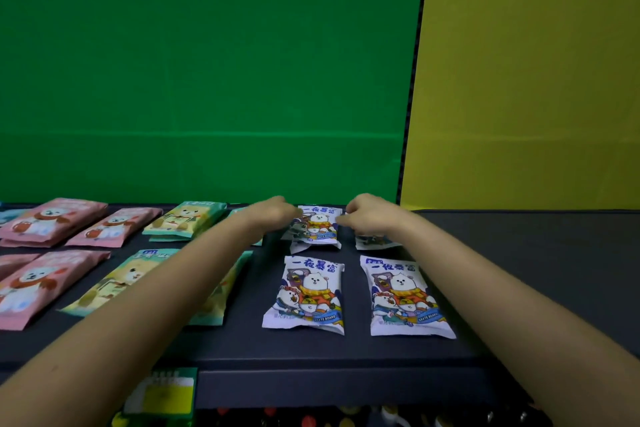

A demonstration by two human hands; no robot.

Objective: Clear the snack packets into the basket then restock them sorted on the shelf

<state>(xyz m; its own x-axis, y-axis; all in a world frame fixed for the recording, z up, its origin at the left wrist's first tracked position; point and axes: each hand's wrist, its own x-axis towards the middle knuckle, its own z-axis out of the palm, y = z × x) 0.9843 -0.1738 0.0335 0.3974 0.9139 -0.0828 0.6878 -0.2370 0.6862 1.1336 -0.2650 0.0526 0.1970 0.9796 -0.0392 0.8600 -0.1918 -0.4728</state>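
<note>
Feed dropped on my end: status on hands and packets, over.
Left hand, right hand flank rear white packet, grip blurred. Pink packets, green packets, white packets grouped on shelf. Nothing in the way.

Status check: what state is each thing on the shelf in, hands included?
Pink packets: flat, sorted left.
Green packets: flat, middle.
Front white packets: flat, side by side.
Rear white packet: atop another, between both hands.
Left hand: at its edge, grip blurred.
Right hand: same.

Dim even light, soft blur, wide-angle bowing
</note>
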